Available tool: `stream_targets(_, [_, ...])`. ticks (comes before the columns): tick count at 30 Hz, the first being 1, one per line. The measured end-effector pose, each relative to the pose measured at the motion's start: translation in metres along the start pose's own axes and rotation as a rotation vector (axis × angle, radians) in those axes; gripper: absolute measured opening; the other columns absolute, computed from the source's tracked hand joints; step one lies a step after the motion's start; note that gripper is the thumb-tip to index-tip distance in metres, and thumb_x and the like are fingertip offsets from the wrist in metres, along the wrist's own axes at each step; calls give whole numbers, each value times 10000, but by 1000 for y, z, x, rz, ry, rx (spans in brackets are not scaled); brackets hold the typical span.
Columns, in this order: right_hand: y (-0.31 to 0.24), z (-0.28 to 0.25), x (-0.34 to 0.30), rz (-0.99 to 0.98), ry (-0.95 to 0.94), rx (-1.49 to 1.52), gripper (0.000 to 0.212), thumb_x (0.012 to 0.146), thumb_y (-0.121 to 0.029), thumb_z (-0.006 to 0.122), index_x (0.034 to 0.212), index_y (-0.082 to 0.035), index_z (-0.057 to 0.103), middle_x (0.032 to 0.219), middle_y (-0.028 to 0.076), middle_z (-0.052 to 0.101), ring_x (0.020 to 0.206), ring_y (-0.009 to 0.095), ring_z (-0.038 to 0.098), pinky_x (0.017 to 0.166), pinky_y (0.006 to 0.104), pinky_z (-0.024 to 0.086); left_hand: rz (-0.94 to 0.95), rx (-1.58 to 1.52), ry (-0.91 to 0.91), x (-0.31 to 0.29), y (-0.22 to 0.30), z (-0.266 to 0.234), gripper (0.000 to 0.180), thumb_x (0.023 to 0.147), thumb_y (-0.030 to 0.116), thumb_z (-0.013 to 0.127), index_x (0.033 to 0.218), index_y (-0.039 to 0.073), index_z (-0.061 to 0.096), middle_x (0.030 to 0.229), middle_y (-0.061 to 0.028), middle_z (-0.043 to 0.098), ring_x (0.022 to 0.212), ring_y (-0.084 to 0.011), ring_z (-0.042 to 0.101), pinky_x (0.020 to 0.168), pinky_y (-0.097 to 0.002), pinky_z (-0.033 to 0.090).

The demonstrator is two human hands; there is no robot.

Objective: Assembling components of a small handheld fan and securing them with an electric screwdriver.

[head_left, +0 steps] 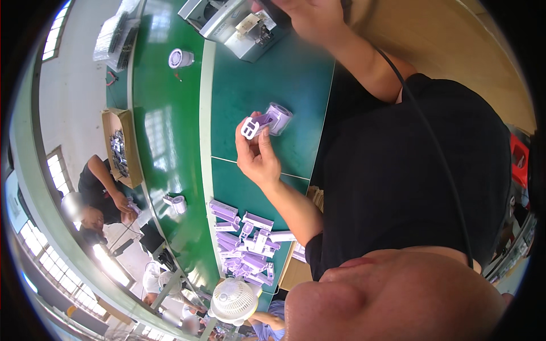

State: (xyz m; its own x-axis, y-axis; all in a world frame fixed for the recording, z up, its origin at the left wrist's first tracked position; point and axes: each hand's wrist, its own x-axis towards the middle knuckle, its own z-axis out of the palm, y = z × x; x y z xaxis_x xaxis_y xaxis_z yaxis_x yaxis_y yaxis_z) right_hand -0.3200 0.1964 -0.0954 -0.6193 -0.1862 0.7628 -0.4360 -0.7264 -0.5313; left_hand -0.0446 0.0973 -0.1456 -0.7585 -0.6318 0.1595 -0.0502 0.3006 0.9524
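Note:
In my left hand (259,156) is a lilac plastic housing (278,118), pinched between thumb and fingers above the green tabletop. It has a white frame-like end toward my fingertips and a rounded, ring-like end on the other side. At the top edge, my right hand (315,20) reaches beside a grey machine (242,34). Its fingers are blurred and partly cut off by the picture's edge, so what they hold cannot be made out. A pale fixture (248,25) with small metal parts sits on the machine.
Several lilac housings (250,244) lie heaped beside my left forearm. A green conveyor belt (165,113) carries a round lilac-white part (181,58) and another (178,204). A white fan (234,300), a carton of small parts (133,148) and a co-worker's hand (121,202) lie beyond.

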Motion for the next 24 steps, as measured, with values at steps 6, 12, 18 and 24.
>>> stream_targets(6, [-19, 17, 9, 228, -97, 114, 547, 1024, -335, 708, 1412, 7, 530, 904, -52, 593, 718, 1, 519, 623, 177, 421, 33, -156, -199, 13, 2, 1, 400, 1036, 62, 585, 1418, -50, 541, 1420, -207, 607, 1315, -251, 575, 1111, -376, 444])
stream_targets(12, [-38, 42, 36, 198, -117, 210, 552, 975, -425, 763, 1287, -5, 588, 897, -61, 566, 725, 4, 455, 625, 179, 365, 94, -238, -201, 21, -6, 18, 558, 1111, 391, 437, 1450, -46, 507, 1407, -226, 608, 1308, -280, 559, 1134, -415, 385])
stream_targets(18, [-10, 58, 39, 167, -187, 133, 498, 948, -386, 805, 1235, -21, 626, 887, -72, 541, 742, 16, 429, 635, 196, 347, -22, -203, -89, 23, -6, 13, 588, 1124, 446, 394, 1451, -27, 519, 1317, -193, 664, 1237, -247, 590, 1084, -387, 409])
stream_targets(24, [-16, 64, 45, 175, -191, 200, 524, 956, -379, 798, 1270, 0, 619, 859, -72, 560, 706, 12, 455, 610, 186, 359, -25, -229, -53, 25, -5, 18, 556, 1130, 423, 403, 1427, -21, 560, 1218, -144, 707, 1119, -185, 615, 1013, -337, 448])
